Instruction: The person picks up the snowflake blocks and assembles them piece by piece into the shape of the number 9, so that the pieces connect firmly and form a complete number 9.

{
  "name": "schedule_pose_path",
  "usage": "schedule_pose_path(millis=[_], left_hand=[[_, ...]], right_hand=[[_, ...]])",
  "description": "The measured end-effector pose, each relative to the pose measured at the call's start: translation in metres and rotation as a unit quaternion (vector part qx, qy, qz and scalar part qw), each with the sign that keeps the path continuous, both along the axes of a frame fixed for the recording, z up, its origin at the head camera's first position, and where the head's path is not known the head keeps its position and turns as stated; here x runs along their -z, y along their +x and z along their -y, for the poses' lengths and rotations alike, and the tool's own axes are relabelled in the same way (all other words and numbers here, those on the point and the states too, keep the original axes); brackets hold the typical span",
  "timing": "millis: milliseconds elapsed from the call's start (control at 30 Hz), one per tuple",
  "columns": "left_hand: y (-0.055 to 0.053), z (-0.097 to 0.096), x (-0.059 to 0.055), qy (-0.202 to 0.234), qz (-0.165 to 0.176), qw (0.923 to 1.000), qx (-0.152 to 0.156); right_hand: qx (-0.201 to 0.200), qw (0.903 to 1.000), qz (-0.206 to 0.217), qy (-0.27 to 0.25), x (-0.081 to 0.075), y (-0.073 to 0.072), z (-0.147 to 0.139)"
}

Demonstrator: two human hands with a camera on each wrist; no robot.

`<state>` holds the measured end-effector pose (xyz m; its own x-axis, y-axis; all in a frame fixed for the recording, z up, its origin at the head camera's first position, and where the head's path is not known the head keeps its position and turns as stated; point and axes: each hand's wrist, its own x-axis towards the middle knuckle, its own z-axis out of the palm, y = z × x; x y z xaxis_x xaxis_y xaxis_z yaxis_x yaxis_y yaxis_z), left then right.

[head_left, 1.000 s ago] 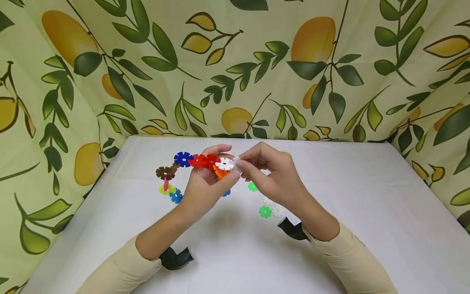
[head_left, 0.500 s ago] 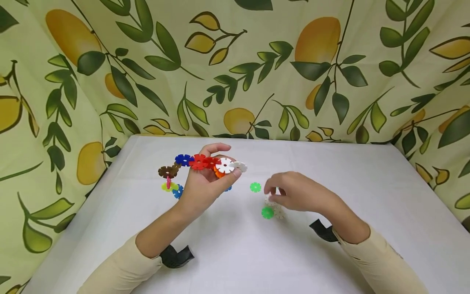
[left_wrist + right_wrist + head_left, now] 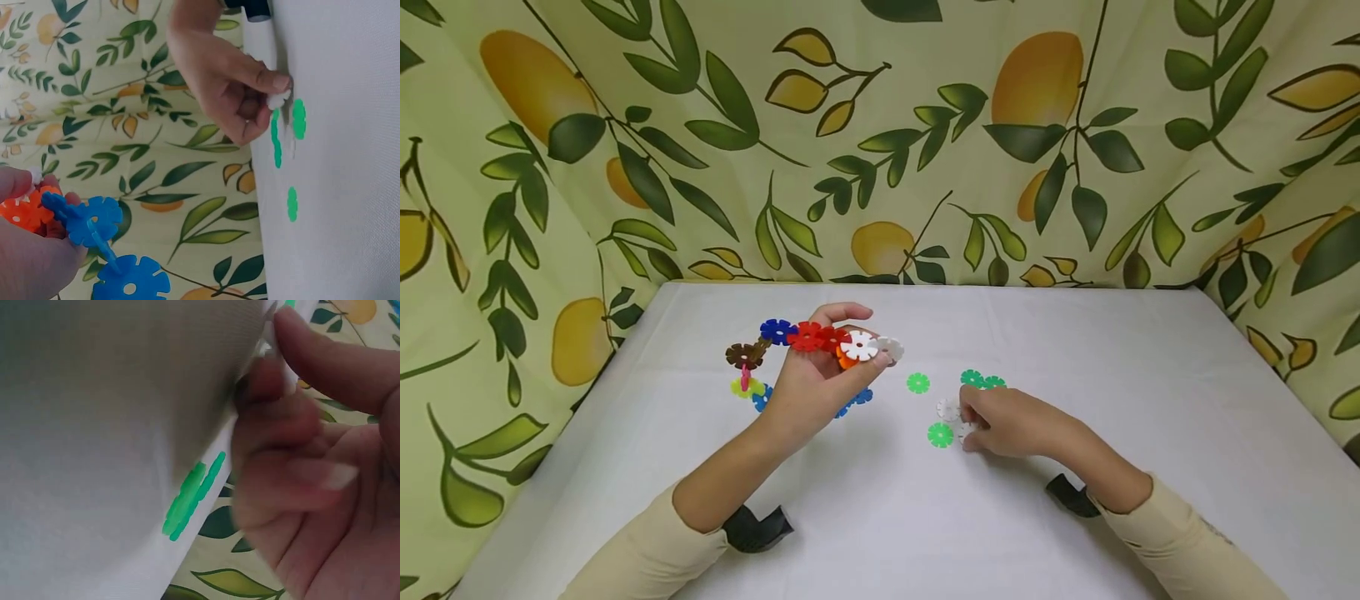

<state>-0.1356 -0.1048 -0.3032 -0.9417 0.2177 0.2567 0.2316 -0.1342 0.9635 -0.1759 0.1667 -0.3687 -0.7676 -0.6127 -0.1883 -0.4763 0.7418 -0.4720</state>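
My left hand (image 3: pixel 808 396) holds up a chain of notched plastic snowflake discs above the table. Along it run a blue disc (image 3: pixel 778 332), red discs (image 3: pixel 806 337), a white disc (image 3: pixel 859 345) and a brown disc (image 3: pixel 742 357). The thumb lies against another white disc (image 3: pixel 891 350) at the chain's end. Light blue discs (image 3: pixel 131 284) hang below in the left wrist view. To the right, my right hand (image 3: pixel 1022 421) pinches a loose white disc (image 3: pixel 279 100) between thumb and fingertips, low over the table. The right wrist view is blurred around the fingertips.
Near the right hand lie light green discs (image 3: pixel 940 434), another white disc (image 3: pixel 948 409) and darker green discs (image 3: pixel 972 379). The table (image 3: pixel 880 517) has a white cover. A patterned curtain (image 3: pixel 880 150) rises behind it. Black wrist mounts (image 3: pixel 758 530) sit under both forearms.
The right hand has left the white disc at the chain's end, moved right and down to the loose discs, and now pinches a white one. The left hand stays nearly still with the chain.
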Motion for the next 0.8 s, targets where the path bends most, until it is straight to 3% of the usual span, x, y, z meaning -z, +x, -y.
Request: schedule_pose_path(millis=[133, 200, 267, 367, 433, 500, 600, 800], left_hand=[[0.001, 0.001, 0.000, -0.009, -0.004, 1.0000, -0.001], [0.001, 0.000, 0.001, -0.011, -0.009, 0.9999, -0.001], [0.000, 0.000, 0.001, -0.012, -0.016, 0.9998, 0.001], [0.000, -0.001, 0.002, -0.007, -0.026, 0.9996, 0.006], [0.000, -0.002, 0.003, -0.006, -0.035, 0.9993, 0.009], [0.001, -0.003, 0.004, -0.008, -0.042, 0.9990, 0.014], [0.002, -0.004, 0.006, -0.018, -0.050, 0.9984, 0.018], [0.003, -0.006, 0.009, -0.029, -0.063, 0.9974, 0.018]], right_hand=[[-0.015, 0.9949, 0.014, -0.099, -0.005, -0.002, -0.002], [-0.013, 0.9818, 0.036, -0.186, -0.011, -0.003, -0.001], [-0.011, 0.9537, 0.073, -0.292, -0.019, -0.001, 0.002], [-0.007, 0.8960, 0.131, -0.424, -0.033, 0.005, 0.009], [-0.016, 0.8610, 0.160, -0.483, -0.042, 0.011, 0.014], [-0.024, 0.8401, 0.181, -0.511, -0.048, 0.015, 0.018], [-0.040, 0.8270, 0.199, -0.524, -0.054, 0.020, 0.025], [-0.047, 0.8227, 0.209, -0.526, -0.055, 0.026, 0.033]])
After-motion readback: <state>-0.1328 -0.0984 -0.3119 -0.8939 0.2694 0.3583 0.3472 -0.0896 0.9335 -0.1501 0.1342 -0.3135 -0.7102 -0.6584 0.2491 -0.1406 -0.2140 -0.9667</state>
